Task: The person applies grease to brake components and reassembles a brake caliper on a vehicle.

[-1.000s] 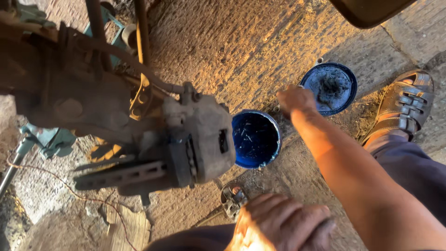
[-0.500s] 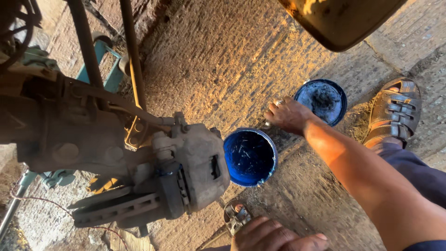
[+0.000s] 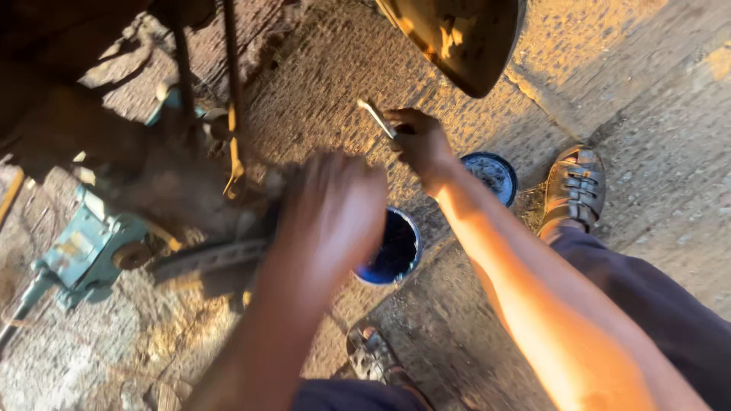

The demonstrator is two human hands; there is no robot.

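Note:
My right hand (image 3: pixel 420 144) is raised over the ground and grips a small metal tool (image 3: pixel 378 119) that sticks out to the upper left. My left hand (image 3: pixel 333 209), blurred, reaches across the brake caliper on the car's hub and hides most of it; whether it grips anything is unclear. A blue tub of dark grease (image 3: pixel 392 251) stands just right of my left hand. Its blue lid (image 3: pixel 491 173) lies behind my right wrist.
A teal floor jack (image 3: pixel 84 247) sits at the left under the car. A brake disc (image 3: pixel 209 259) shows below the hub. My sandalled feet (image 3: pixel 572 190) rest on rough concrete. A curved car body panel (image 3: pixel 457 38) hangs at the top.
My right hand has lifted from beside the grease tub, now holding a small metal tool. My left hand has come up from the bottom edge to the caliper. The view shifted.

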